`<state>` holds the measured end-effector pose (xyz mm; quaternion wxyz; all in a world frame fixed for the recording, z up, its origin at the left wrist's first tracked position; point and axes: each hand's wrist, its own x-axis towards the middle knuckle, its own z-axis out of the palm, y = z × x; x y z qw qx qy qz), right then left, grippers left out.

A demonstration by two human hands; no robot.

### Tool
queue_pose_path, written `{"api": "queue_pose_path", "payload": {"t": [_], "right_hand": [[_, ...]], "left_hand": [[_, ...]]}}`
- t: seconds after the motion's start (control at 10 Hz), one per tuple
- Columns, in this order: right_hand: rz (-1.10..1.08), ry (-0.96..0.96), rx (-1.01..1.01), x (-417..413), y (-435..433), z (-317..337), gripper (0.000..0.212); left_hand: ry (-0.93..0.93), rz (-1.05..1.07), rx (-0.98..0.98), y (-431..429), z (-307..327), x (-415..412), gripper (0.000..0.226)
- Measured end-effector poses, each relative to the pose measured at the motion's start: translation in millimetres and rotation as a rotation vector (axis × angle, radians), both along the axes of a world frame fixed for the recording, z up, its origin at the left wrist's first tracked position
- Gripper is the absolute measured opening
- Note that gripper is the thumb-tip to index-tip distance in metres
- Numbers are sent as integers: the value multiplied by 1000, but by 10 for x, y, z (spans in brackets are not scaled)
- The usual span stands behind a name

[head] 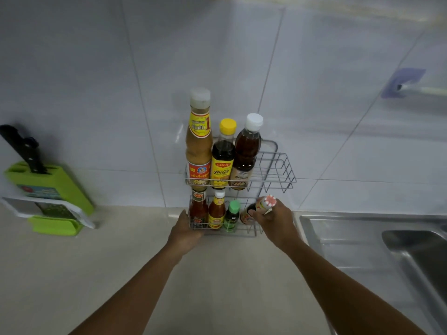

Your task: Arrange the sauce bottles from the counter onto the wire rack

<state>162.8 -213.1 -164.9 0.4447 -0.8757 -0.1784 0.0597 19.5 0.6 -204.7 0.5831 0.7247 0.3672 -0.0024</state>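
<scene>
A two-tier wire rack (278,170) hangs on the tiled wall. Its upper tier holds a tall tan sauce bottle (198,141), a yellow-capped dark bottle (223,158) and a white-capped brown bottle (246,153). On the lower tier stand two red sauce bottles (198,211) and a small green-capped bottle (232,215). My right hand (275,220) is shut on a small dark bottle with a red-and-white cap (264,204), tilted at the lower tier's right end. My left hand (186,232) rests against the lower tier's front left corner.
A green knife block (55,187) with a black-handled knife stands at the left against the wall, with a grater in front of it. A steel sink (387,245) lies to the right. A purple wall hook (402,83) sits at the upper right. The beige counter (96,274) spreads below.
</scene>
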Motion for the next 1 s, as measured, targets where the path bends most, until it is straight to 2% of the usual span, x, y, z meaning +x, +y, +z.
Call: {"api": "queue_pose_path", "payload": {"t": [0.1,0.3,0.4,0.6,1.0], "right_hand": [[35,41,-85,120,81,-82,27],[131,-28,-272,231,197,-100,35],[147,-24,-269,249,236,-91,38],[156,-26,-247,256,200,-125,41],[201,109,-261,150,58,-222,60]], "left_hand": [[-22,24,-29,8,-28,1,97],[-53,16,-45,27,-110,-16,84],[-56,14,-33,36,-134,-12,78],[-62,38,-27,19,-186,-14,79],[-42,5,-32,112,-95,-84,88]]}}
